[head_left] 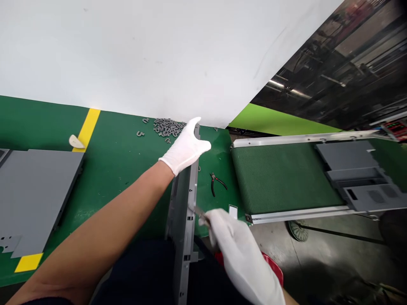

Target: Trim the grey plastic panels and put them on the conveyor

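No legible text, label, brand or number anywhere; red display (pixel 396 127) at far right unreadable.

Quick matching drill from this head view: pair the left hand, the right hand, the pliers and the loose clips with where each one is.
Things:
1. left hand
2. right hand
3. black-handled pliers
4. pile of small grey clips

Places:
A. lying on the green table beside the conveyor belt
B. heaped by the white wall
C. gripping the far end of the upright grey panel
D. holding a red-handled cutter at the panel's edge

Pairs: 1-C, 2-D, 3-A, 4-B
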### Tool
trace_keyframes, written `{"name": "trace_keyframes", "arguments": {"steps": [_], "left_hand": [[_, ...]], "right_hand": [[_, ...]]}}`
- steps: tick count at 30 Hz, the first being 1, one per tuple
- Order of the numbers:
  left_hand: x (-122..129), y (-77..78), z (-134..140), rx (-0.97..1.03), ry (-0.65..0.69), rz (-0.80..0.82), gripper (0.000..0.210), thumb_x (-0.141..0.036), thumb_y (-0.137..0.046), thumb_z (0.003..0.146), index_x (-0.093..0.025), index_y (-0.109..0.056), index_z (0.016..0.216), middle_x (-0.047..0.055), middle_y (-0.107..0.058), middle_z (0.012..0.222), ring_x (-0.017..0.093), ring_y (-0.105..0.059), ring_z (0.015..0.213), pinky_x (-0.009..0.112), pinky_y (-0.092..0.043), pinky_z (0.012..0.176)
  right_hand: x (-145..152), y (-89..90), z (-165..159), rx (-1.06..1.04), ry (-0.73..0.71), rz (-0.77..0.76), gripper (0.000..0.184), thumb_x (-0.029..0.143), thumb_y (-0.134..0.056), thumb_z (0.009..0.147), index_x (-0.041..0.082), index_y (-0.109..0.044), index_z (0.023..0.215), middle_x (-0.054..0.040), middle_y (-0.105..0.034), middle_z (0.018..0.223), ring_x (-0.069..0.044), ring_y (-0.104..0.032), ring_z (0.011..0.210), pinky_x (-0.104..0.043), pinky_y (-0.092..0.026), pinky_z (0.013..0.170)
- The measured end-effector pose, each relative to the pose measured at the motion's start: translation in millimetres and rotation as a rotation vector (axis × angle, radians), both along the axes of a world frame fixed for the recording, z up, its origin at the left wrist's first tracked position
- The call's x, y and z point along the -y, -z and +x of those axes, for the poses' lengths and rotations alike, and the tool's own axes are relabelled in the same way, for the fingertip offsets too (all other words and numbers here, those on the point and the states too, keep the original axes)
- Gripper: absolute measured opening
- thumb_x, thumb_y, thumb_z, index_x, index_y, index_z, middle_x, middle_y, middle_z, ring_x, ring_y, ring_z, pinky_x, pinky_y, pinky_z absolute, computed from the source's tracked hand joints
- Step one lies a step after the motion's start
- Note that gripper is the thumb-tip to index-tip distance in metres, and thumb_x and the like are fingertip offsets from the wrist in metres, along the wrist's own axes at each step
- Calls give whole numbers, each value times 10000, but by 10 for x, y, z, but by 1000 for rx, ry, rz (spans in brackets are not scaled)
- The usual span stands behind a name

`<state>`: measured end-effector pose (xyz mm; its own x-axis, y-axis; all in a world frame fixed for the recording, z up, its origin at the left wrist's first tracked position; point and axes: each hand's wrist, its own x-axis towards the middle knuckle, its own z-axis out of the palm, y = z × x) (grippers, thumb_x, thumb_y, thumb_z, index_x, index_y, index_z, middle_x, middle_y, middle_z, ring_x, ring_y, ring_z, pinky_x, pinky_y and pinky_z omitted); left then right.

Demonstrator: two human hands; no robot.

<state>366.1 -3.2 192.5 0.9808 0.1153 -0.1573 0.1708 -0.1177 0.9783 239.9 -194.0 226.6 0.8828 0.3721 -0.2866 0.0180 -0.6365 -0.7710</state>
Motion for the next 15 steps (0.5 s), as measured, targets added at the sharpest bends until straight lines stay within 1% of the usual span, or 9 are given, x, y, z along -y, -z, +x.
{"name": "trace_keyframes", "arguments": {"steps": [1,2,5,7,10,15], "left_hand": [[1,0,0,4,-4,0,934,-188,-667,753,-247,-317,1617,85,-669,1000,211,-632,744,357,-540,713],[1,-1,0,11,-9,2,926,-187,-667,751,-241,-328,1611,90,-667,1008,218,-638,770,361,-546,728],[-4,-9,-3,21,-12,13,906,-193,-668,750,-234,-350,1597,90,-661,997,234,-643,822,372,-555,763],[-10,-18,-7,9,0,14,904,-200,-670,752,-240,-347,1596,76,-652,957,234,-636,804,380,-552,760],[-15,-26,-8,-14,12,6,915,-208,-684,751,-253,-339,1597,53,-627,900,229,-620,753,388,-540,740],[-12,-6,5,-11,11,-8,909,-216,-693,743,-261,-351,1584,31,-589,845,215,-596,704,373,-521,688]], "right_hand": [[22,-27,-46,29,-78,-61,443,450,-393,1076,227,-405,694,48,-428,658,-107,-411,616,-228,-349,563],[42,-46,-94,90,-119,-133,454,442,-415,1077,221,-405,681,50,-432,644,-102,-414,607,-223,-342,565],[111,-42,-211,361,-195,-306,468,434,-486,1065,213,-424,658,53,-435,594,-88,-385,542,-226,-310,538],[160,-11,-249,506,-243,-389,466,424,-517,1057,214,-446,647,54,-442,567,-83,-373,505,-236,-295,521],[201,21,-272,637,-255,-478,461,420,-527,1055,219,-482,643,46,-470,544,-85,-408,473,-249,-297,512],[186,23,-310,729,-253,-572,458,428,-516,1062,228,-518,650,43,-478,518,-91,-445,429,-271,-298,490]]}}
